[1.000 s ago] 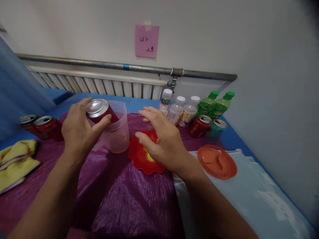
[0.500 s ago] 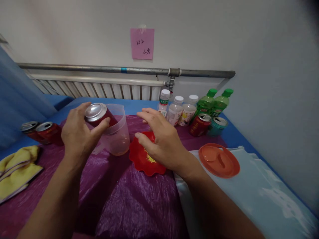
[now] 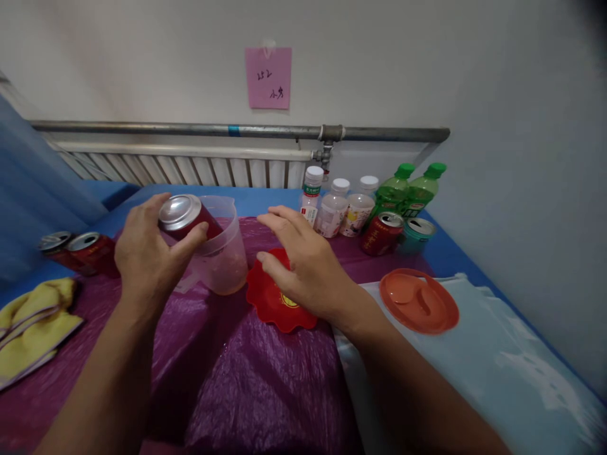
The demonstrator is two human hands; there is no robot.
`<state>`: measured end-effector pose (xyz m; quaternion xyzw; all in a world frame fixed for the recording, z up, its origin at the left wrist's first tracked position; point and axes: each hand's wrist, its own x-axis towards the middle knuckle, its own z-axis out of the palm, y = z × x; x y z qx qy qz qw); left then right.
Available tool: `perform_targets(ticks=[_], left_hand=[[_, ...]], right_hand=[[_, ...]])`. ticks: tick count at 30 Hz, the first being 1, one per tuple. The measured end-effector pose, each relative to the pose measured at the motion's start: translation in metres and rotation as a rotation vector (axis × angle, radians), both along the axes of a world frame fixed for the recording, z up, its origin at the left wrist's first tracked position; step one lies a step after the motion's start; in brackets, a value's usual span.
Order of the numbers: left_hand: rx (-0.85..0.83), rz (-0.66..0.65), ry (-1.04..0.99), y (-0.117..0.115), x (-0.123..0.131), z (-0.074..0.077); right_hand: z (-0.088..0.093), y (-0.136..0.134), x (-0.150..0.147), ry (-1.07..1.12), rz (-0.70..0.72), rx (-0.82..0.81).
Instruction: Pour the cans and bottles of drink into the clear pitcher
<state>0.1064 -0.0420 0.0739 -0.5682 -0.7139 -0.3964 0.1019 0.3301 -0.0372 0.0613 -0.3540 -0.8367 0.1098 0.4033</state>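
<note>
Your left hand (image 3: 147, 249) holds the red can (image 3: 188, 216) base-up, tilted into the pitcher's (image 3: 226, 268) mouth, presumably so drips stay inside; your right hand (image 3: 306, 265), loosely spread, empty, hovers by the red dish (image 3: 264, 294)

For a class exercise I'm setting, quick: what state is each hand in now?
Left hand: holding a red-and-silver cylindrical metal can, tilted at a translucent plastic jug's mouth.
Right hand: open, holding nothing, near a red scalloped bowl.
</note>
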Motion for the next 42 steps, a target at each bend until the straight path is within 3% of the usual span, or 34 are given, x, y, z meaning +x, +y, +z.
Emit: perform_targets(ticks=[21, 26, 32, 37, 42], left_hand=[[0.054, -0.005, -0.028, 0.005, -0.001, -0.002], [0.287, -0.095, -0.349, 0.008, -0.017, -0.011], [0.462, -0.149, -0.440, -0.001, -0.022, -0.012], [0.416, -0.121, -0.704, -0.012, -0.028, -0.003], [0.371, -0.088, -0.733, -0.035, -0.045, -0.004]], right_hand=[[-0.002, 0.002, -0.002, -0.091, 0.012, 0.001], [-0.004, 0.002, -0.003, -0.102, 0.022, 0.029], [-0.004, 0.002, -0.003, -0.111, 0.031, 0.043], [-0.003, 0.002, -0.002, -0.104, 0.035, 0.051], [-0.003, 0.001, -0.002, -0.117, 0.037, 0.058]])
